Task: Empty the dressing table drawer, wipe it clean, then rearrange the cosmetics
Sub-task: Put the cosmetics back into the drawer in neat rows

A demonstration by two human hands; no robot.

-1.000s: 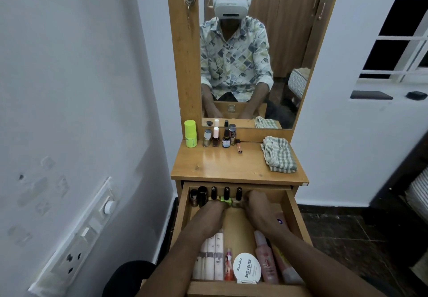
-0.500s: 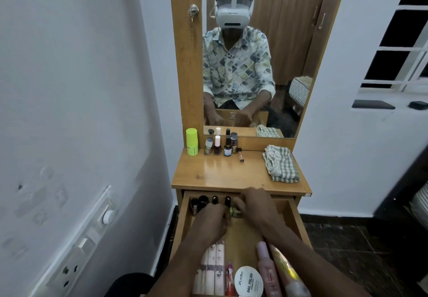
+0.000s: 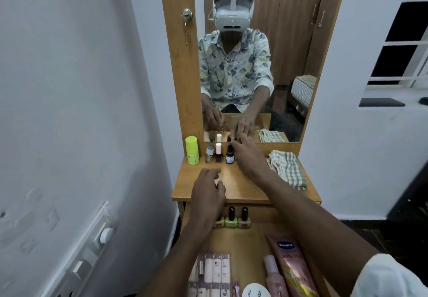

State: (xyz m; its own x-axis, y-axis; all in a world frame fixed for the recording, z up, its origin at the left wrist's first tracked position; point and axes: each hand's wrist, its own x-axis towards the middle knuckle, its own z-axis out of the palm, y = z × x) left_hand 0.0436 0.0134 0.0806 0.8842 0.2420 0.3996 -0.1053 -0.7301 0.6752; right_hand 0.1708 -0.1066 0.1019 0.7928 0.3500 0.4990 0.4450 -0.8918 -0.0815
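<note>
Bottles (image 3: 218, 153) line the tabletop's (image 3: 243, 188) back, a cloth (image 3: 287, 169) to their right; the drawer (image 3: 245, 243) below holds tubes (image 3: 291, 271), seemingly lying flat.

dim, cool room light here, soft sheen on the surface (image 3: 243, 190), dark window (image 3: 403, 30) at right, walls (image 3: 69, 88) bowing at the edges, left hand (image 3: 208, 192) slightly smeared with motion.

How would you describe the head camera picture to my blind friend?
A person's right hand reaches the small bottles below the dressing table mirror; the left hand hovers over the tabletop, above an open drawer of cosmetics.
</note>
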